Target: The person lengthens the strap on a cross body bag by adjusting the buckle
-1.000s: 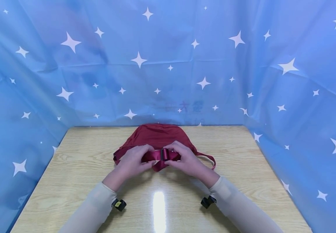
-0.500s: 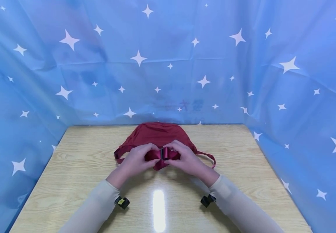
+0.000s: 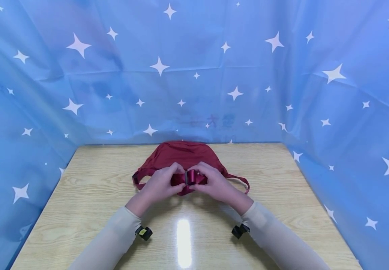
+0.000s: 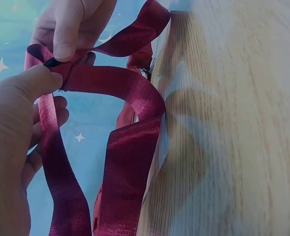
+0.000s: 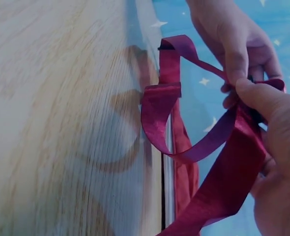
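A dark red fabric bag (image 3: 183,155), the waist-pack kind, lies toward the back of the table. In front of it, its shiny strap (image 3: 178,179) is raised between both hands, with a black slider buckle (image 3: 189,177) threaded on it. My left hand (image 3: 162,183) pinches the strap right at the buckle's left side, thumb below and fingers above. From the other side, my right hand (image 3: 217,184) pinches the strap where it loops through the buckle. The left wrist view shows the webbing (image 4: 128,172) hanging in curves below the fingers; the buckle is mostly hidden by the thumbs there.
The light wood table (image 3: 96,195) ends at a blue curtain (image 3: 194,93) printed with white stars at the back and sides. One thin strap loop (image 3: 245,183) lies out to the bag's right. A black clip (image 3: 135,178) shows at its left.
My left hand has slid slightly right along the strap, closer to the buckle and my right hand. The right hand stays nearly where it was, and the bag remains in place.
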